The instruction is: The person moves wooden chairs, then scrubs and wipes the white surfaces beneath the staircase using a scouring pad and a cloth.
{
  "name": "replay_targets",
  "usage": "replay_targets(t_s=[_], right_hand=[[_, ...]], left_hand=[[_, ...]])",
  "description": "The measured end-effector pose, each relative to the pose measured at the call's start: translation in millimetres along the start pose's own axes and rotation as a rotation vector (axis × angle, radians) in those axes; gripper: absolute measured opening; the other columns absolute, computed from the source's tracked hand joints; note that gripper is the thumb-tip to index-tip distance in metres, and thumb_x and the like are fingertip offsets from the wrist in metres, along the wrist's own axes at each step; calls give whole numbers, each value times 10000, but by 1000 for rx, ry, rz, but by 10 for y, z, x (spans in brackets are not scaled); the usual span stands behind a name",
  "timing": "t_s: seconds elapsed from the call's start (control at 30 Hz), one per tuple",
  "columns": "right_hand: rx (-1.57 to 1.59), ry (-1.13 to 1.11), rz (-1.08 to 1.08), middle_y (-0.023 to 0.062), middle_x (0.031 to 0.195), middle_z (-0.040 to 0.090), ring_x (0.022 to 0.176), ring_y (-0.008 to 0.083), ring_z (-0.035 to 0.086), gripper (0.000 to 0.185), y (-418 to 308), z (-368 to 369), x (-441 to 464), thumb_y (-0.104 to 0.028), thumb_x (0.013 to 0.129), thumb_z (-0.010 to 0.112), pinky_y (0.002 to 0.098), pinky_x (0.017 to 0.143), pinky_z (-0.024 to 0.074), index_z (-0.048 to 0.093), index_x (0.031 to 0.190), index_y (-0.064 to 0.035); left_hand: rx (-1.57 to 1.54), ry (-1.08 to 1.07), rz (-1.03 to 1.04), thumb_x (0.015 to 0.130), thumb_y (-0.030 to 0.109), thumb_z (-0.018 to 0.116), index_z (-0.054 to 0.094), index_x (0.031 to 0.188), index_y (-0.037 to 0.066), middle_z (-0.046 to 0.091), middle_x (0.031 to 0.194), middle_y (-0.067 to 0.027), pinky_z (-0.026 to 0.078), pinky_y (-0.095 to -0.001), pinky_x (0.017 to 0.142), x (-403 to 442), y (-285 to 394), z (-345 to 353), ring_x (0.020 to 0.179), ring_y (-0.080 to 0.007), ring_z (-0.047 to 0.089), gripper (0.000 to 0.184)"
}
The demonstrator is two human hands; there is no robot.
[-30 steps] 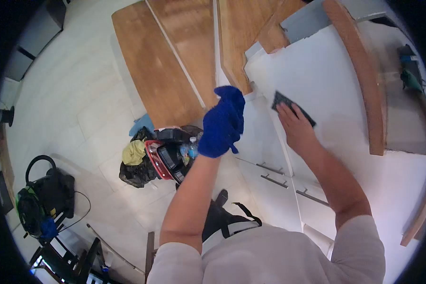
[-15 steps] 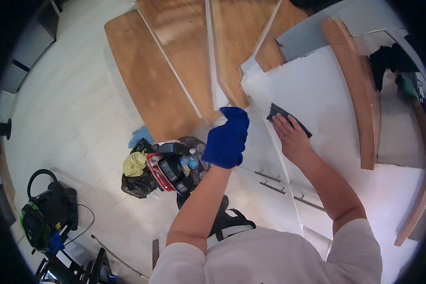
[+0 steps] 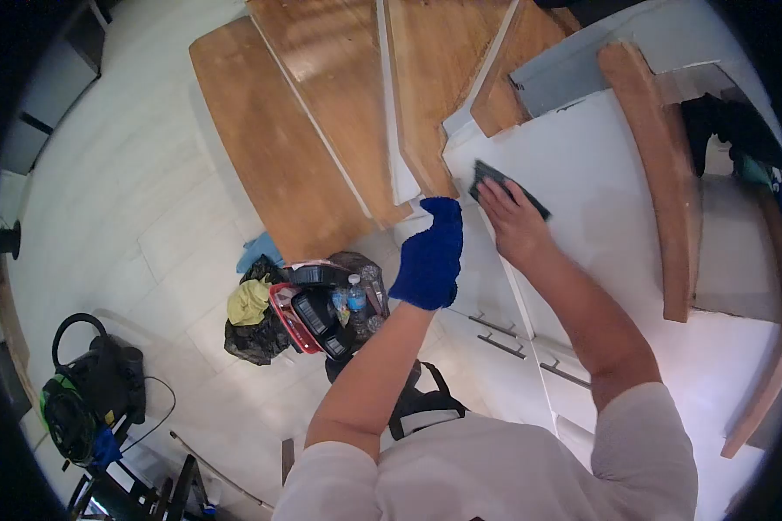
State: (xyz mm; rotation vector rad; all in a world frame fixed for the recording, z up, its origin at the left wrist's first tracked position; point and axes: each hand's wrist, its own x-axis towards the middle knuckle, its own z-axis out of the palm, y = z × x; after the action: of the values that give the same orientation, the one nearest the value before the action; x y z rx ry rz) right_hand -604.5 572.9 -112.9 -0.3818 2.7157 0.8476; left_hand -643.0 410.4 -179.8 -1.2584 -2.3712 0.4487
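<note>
My right hand (image 3: pixel 513 220) presses a dark green scouring pad (image 3: pixel 540 205) against the white panel (image 3: pixel 573 156). Its fingers lie over the pad, near the panel's left edge. A fuzzy blue glove (image 3: pixel 430 260) covers my left hand (image 3: pixel 433 252). That hand is at the narrow tip of a wooden stair tread (image 3: pixel 427 156), beside the panel's edge. The glove hides how its fingers are bent, and I cannot tell whether it grips the tread.
Wooden steps (image 3: pixel 278 130) fan out ahead. A curved wooden piece (image 3: pixel 656 182) stands on the right. Below are drawer handles (image 3: pixel 500 346), a red container (image 3: pixel 294 319) with tools and a bottle (image 3: pixel 356 293), and black bags (image 3: pixel 261 339). A vacuum cleaner (image 3: pixel 91 399) stands at left.
My right hand has slid the scouring pad up and to the left across the white panel. My gloved left hand has shifted slightly to the right.
</note>
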Motion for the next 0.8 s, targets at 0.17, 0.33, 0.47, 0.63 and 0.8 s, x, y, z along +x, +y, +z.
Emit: replay_targets(t_s=[0.17, 0.33, 0.47, 0.63, 0.8], right_hand=[[34, -169, 33, 97, 1397, 382, 1346, 181, 249, 502, 3, -299, -186, -137, 794, 442, 374, 1120, 116, 464, 1273, 9], [47, -149, 271, 17, 1430, 345, 1334, 158, 273, 499, 34, -838, -1291, -122, 786, 470, 381, 1096, 150, 470, 1280, -57], [-73, -120, 507, -38, 1429, 350, 1319, 136, 298, 494, -36, -905, -1485, -127, 801, 480, 400, 1069, 172, 468, 1294, -136], [-84, 18, 646, -61, 1431, 348, 1309, 119, 311, 476, -127, -704, -1404, -131, 830, 486, 415, 1053, 176, 457, 1304, -171], [94, 66, 667, -55, 1424, 360, 1311, 119, 316, 486, -127, -762, -1402, -112, 829, 492, 422, 1060, 164, 446, 1310, -166]], left_hand=[[37, -44, 85, 753, 132, 497, 576, 1022, -40, 561, 931, -177, 435, -422, 858, 67, -172, -162, 939, -280, 544, 329], [-1202, -236, -453, 838, 154, 444, 527, 1092, -72, 554, 968, -207, 411, -462, 895, 561, 319, -347, 968, -320, 527, 350], [-1351, 202, -640, 909, 148, 383, 441, 1196, -73, 482, 1163, -260, 305, -463, 1003, 807, 1169, -795, 1127, -326, 449, 367], [-1431, 296, -1060, 922, 180, 435, 469, 1176, -34, 470, 1212, -238, 246, -449, 1040, 1115, 1160, -514, 1202, -379, 370, 334], [-1520, 146, -943, 924, 202, 433, 441, 1185, -33, 485, 1172, -197, 333, -415, 969, 1176, 1286, 13, 1125, -333, 426, 351]])
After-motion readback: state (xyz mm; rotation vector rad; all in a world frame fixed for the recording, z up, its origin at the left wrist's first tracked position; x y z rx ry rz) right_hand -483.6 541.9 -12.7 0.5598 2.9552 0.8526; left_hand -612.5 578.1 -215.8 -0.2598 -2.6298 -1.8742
